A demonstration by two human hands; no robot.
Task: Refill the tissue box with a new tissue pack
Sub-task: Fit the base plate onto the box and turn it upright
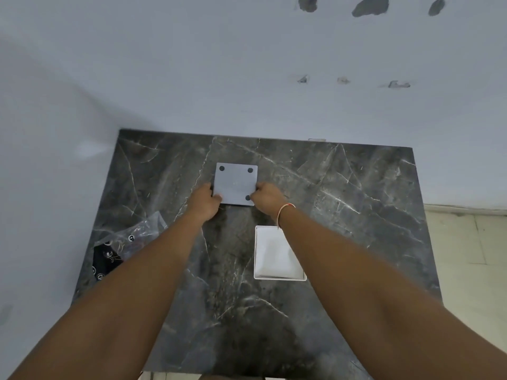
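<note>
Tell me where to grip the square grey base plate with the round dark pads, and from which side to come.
Take the square grey base plate by its two opposite side edges near the close corners, one hand from each side. It lies flat on the dark marble table, so only the thin edges give purchase. The left hand and right hand already sit at these edges.

I see a dark grey marble-patterned tabletop (343,215) spreading under and around both hands. Beyond the hands rises a pale painted wall (219,64) with dark grey patches (370,6) high up. Right of the right hand lies pale tiled floor (466,237).
</note>
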